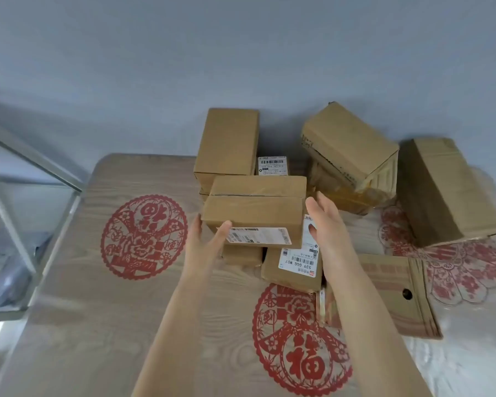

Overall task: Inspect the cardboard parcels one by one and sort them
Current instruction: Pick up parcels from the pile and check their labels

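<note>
Low on the wood-grain bench [98, 325], left hand [209, 242] clasping the long labelled parcel [252, 216]: thumb across the label face, fingers [196, 226] up its left end. Parcel between both hands, propped on lower parcels [241, 255]. Just off its right end, right hand [327, 224], fingers straight and apart, contact unclear. Beneath those fingers, the 539 GGG W07 parcel [291, 270]. Probably stiff, light, a little tape-slick; best squeezed at both short ends with flat palms. Beyond the fingertips, an upright parcel [226, 141] near the wall [155, 67]
</note>
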### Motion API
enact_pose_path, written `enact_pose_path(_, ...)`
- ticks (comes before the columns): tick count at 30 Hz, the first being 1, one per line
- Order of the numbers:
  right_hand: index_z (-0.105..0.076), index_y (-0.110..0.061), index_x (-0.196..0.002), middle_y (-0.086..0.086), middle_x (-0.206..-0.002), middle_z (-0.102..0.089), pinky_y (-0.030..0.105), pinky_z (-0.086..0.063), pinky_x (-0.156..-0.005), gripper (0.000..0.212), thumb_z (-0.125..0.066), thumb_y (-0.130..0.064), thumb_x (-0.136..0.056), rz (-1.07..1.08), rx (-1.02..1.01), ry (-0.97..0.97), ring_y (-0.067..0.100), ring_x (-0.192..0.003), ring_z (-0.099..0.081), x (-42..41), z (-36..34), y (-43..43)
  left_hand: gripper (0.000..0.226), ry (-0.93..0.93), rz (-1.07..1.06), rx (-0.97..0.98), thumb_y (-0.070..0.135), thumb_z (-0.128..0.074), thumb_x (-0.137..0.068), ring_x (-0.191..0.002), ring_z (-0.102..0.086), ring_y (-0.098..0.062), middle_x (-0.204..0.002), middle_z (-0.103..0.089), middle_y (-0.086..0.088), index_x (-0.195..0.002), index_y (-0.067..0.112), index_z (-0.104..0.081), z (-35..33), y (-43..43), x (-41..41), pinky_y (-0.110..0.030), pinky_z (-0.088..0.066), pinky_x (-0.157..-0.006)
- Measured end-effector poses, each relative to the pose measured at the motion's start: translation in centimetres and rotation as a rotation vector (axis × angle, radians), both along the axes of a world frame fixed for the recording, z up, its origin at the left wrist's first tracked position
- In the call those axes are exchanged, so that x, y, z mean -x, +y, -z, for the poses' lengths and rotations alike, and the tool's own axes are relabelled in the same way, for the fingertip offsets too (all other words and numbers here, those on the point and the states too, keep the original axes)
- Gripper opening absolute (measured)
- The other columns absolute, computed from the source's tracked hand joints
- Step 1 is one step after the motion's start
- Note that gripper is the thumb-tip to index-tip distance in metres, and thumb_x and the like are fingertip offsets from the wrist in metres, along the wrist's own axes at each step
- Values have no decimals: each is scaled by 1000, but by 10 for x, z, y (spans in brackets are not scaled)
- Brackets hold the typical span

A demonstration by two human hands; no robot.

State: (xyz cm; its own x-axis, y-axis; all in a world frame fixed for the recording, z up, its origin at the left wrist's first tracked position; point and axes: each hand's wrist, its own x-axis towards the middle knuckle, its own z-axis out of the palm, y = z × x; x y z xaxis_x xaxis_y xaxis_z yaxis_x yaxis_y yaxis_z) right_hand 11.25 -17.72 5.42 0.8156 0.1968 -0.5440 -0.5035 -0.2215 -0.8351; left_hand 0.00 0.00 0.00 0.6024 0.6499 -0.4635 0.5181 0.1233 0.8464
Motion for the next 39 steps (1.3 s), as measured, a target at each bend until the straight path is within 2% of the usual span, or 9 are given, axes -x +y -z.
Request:
enact_pose_path(3, -20, -35, -156, -6, -161, -30, 45, -26, -121, 62, -46, -47, -102, -4, -2, 30, 19, -146, -32, -5, 7, 3, 58, -75, 61, 25, 33, -72, -91, -120, -52, 4, -135, -56, 13, -143, 24, -49, -2, 0, -5, -11, -39, -94)
enact_pose_path(5, -20, -38, -156, -9, -159, -32, 46, -26, -121, 61, -45, -50, -101, -38, -21, 58, 18, -146, -33, -4, 5, 6, 54, -92, 91, 45, 26, -73, -91, -116, -55, 1, -129, -59, 12, -140, 21, -50, -3, -3, -8, -5, -39, -80)
enact_pose_path(10, -20, -38, -156, -9, -155, -38, 48, -30, -118, 63, -44, -52, -100, -50, -9, 39, 20, -143, -38, 3, 0, 4, 53, -142, 116, 5, 19, -75, -88, -107, -56, 16, -122, -63, 16, -136, 18, -51, -14, -9, -10, -2, -45, -80)
enact_pose_path(18, -29, -38, -153, -8, -146, -50, 52, -38, -112, 63, -58, -42, -97, 0, -119, -5, 20, -132, -51, 17, -33, -14, 53, -265, 164, -63, 19, -76, -87, -121, -55, 1, -126, -63, 11, -134, 18, -52, -44, -6, 7, -22, -44, -98)
enact_pose_path(23, -33, -33, -152, -7, -142, -55, 48, -40, -112, 58, -57, -26, -100, -4, -144, -57, 18, -128, -54, 38, -55, -10, 59, -381, 231, -42, 40, -71, -88, -126, -57, -13, -134, -59, 0, -139, 23, -47, -63, -10, 27, -35, -48, -106)
enact_pose_path(30, -25, -37, -155, -11, -144, -52, 42, -39, -113, 64, -57, -34, -99, -30, -122, -114, 13, -130, -51, 77, -70, -2, 54, -439, 191, -93, 41, -68, -90, -122, -61, -18, -131, -62, -2, -140, 27, -50, -77, -4, 48, -47, -47, -109)
enact_pose_path(35, -41, -44, -138, -34, -116, -59, -1, -44, -71, 51, -62, -24, -97, -102, -96, -234, -27, -90, -54, 105, -79, -8, 46, -443, 105, -38, 32, -66, -96, -115, -63, -7, -124, -66, 5, -139, 25, -51, -82, -9, 64, -36, -49, -106)
enact_pose_path(37, -43, -58, -116, -46, -93, -59, -2, -42, -67, 43, -63, -25, -96, -107, -49, -272, -32, -81, -52, 116, -84, -10, 42, -423, 77, -46, 28, -67, -96, -100, -63, 8, -116, -67, 12, -136, 26, -53, -86, -11, 69, -26, -50, -98)
enact_pose_path(39, -44, -57, -113, -44, -91, -59, 7, -45, -74, 40, -64, -28, -95, -72, -27, -295, -26, -85, -55, 122, -86, -10, 41, -401, 66, -81, 28, -69, -94, -91, -62, 12, -109, -67, 15, -133, 25, -54, -92, -13, 74, -20, -49, -89)
